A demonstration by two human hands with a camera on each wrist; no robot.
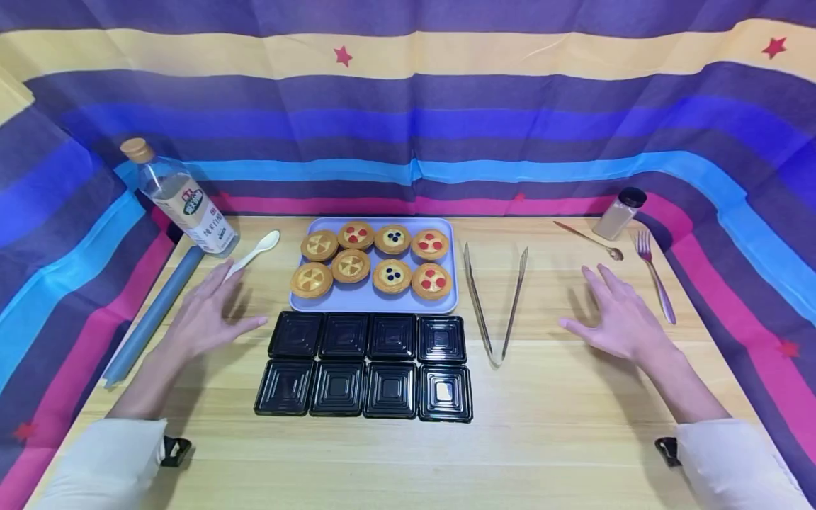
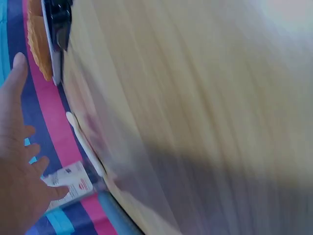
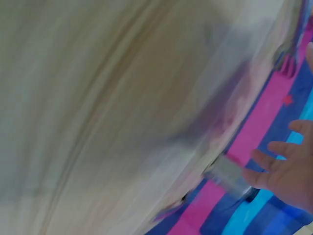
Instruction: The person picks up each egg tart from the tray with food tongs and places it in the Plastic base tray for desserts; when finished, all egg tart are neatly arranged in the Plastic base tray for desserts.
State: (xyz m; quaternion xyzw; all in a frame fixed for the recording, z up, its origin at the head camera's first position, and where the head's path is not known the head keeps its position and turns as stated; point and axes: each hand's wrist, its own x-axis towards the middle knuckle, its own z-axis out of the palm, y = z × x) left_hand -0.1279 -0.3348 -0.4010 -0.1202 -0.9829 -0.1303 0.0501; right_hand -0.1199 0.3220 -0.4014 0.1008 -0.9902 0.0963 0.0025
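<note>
The light wooden table [image 1: 574, 439] carried everything in its far half, while the near edge lay bare between the two white sleeves. A lilac rectangular tray [image 1: 376, 303] with eight round decorated tarts [image 1: 372, 261] sat at the middle of the far edge, and eight square black plastic containers [image 1: 365, 367] stood in two rows just in front of it, touching one another. Bare wood lay on either side of this block.

The left hand [image 1: 207, 315] hovered flat over the left strip, palm down, fingers spread and straight, gripping nothing; its fingertips were just beside the handle of a white plastic spoon [image 1: 256, 253]. A clear glass bottle with a tan cap [image 1: 181, 200] stood at the far left corner.

The right hand [image 1: 621, 319] was held likewise over the right strip, fingers open and empty, between the long metal tongs [image 1: 494, 301] and a silver fork [image 1: 655, 278] near the right edge. A small copper-coloured spoon [image 1: 589, 241] lay beyond it.
</note>
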